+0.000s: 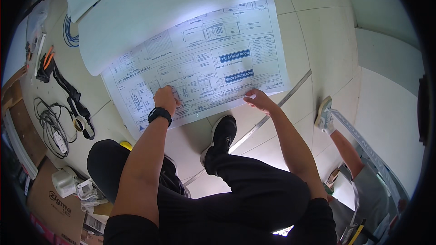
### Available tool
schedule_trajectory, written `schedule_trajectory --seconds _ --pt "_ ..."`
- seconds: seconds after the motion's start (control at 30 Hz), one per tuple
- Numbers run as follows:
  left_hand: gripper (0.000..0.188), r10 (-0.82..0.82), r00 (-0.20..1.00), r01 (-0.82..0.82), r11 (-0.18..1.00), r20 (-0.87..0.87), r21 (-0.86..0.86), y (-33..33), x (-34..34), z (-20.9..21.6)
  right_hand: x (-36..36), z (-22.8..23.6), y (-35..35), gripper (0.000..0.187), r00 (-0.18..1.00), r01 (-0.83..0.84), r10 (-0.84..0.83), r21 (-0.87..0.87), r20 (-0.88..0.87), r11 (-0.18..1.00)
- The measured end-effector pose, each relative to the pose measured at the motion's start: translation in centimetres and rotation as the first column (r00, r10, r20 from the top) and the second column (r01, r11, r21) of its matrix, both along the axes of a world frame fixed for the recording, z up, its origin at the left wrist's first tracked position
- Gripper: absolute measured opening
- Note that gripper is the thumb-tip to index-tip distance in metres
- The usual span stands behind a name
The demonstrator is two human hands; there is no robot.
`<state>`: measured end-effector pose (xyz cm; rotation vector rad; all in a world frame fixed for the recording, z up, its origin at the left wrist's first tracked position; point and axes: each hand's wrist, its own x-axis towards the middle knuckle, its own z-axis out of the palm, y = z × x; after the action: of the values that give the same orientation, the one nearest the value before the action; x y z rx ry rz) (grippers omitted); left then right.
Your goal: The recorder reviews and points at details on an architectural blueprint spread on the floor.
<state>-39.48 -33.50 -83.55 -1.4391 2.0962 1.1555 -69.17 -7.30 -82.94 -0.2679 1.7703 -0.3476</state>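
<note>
Black-trousered legs of the crouching person fill the lower field, one black shoe (221,136) planted on the pale tiled floor (318,45) just below the work. Both forearms rise from the lower edge to a large architectural drawing sheet (200,63) spread flat on the floor; its upper sheets are rolled back (150,9), so the set is already opened to one page, and that page appears to be under reading, nothing yet marked or measured on it. Left hand (165,100), with a black wristwatch (159,114) at the wrist, lies loosely curled with fingers pressed on the lower left part of the sheet, holding nothing. Right hand (260,100) is spread fairly flat, fingertips pinning the sheet's lower edge, also holding nothing. A long metal ruler (272,111) lies untouched on the floor, running diagonally below the sheet's lower right corner. At left: coiled cable with a power strip (56,136), orange-handled pliers (47,56), and a cardboard box (50,199). At right, another person's leg and shoe (324,118).
</note>
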Motion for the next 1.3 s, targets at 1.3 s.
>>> schedule_trajectory --seconds 1.3 --pt "0.013 -0.015 1.000 0.014 0.999 -0.016 -0.048 0.2 0.8 -1.5 0.1 -0.7 0.3 0.050 1.000 0.004 -0.005 -0.013 -0.005 1.000"
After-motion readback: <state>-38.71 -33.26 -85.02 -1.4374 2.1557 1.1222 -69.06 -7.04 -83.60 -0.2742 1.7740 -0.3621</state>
